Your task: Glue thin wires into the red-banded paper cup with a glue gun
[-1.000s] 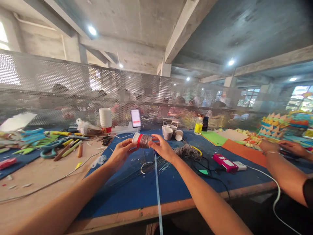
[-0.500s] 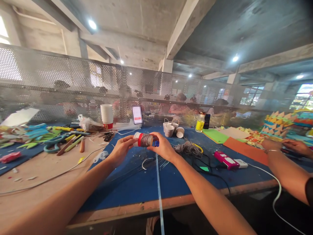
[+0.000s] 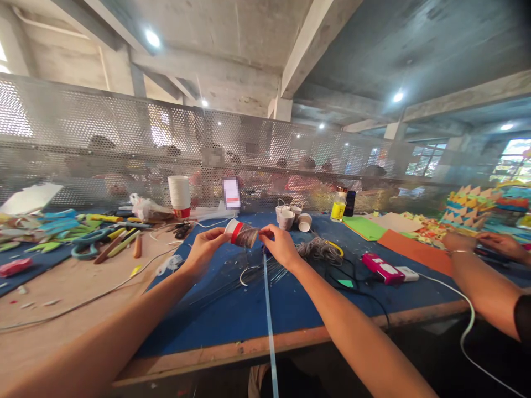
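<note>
A paper cup (image 3: 244, 235) with a red band and grey cord wound round its lower part lies tilted on its side above the blue mat (image 3: 199, 331). My left hand (image 3: 202, 251) is closed on its white rim end, thumb and fingers pinching it. By the cup's base, my right hand (image 3: 279, 244) has thumb and fingertips pinched together; whatever is between them is too small to make out. A heap of loose grey cord (image 3: 317, 249) lies on the mat just right of my right hand.
Several cord-covered cups (image 3: 286, 216), a yellow-labelled bottle (image 3: 339, 205) and a stack of paper cups (image 3: 180, 193) stand farther back. Scissors (image 3: 88, 244) lie left, a pink device (image 3: 382, 268) right. Another person's hand (image 3: 460, 243) is at far right. A perforated metal screen (image 3: 257, 132) stands behind.
My right hand has let go of the cup's base and drawn slightly right, its fingers now pinched. The cup's base end has tipped lower, with my left hand still on the rim.
</note>
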Available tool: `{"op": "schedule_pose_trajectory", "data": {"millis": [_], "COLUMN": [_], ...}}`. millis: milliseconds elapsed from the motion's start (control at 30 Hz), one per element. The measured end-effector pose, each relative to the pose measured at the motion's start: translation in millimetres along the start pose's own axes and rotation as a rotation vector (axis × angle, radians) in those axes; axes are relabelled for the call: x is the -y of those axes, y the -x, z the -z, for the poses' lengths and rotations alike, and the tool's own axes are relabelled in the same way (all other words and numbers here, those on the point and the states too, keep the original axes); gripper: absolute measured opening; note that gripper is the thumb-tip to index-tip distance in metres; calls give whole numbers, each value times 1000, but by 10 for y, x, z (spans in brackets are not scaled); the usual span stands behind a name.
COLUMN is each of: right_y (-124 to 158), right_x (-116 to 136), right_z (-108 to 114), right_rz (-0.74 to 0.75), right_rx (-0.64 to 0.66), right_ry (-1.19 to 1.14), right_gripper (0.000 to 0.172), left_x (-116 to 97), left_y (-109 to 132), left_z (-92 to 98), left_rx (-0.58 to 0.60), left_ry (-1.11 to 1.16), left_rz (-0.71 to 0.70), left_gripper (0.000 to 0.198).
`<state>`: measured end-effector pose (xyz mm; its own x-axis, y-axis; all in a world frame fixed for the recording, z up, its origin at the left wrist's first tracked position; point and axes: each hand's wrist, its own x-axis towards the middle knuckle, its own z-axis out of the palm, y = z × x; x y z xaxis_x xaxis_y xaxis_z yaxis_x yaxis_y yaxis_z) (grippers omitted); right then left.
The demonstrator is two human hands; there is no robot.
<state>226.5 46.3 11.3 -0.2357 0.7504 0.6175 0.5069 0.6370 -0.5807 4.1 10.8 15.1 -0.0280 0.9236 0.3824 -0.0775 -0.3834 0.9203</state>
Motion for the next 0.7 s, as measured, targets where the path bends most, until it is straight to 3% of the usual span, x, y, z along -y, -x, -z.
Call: {"op": "schedule_pose_trajectory", "data": {"millis": [267, 533, 633, 700], "right_y": [59, 212, 221, 189], "right_x": [188, 358, 361, 323], "right_z": [16, -77, -68, -41], "right_rz": [211, 381, 353, 313], "right_rx": [6, 232, 194, 113], "right_ry": [50, 80, 178, 245], "right_gripper": [24, 29, 32, 24], "left_x": [81, 65, 73, 76], "left_y": [-45, -88, -92, -90], "left_z": [60, 58, 66, 71], "left_rx": [-116, -198, -175, -167], "left_ry": [74, 197, 239, 267], "left_rz": [32, 89, 97, 116], "left_gripper": [36, 32, 31, 30]}}
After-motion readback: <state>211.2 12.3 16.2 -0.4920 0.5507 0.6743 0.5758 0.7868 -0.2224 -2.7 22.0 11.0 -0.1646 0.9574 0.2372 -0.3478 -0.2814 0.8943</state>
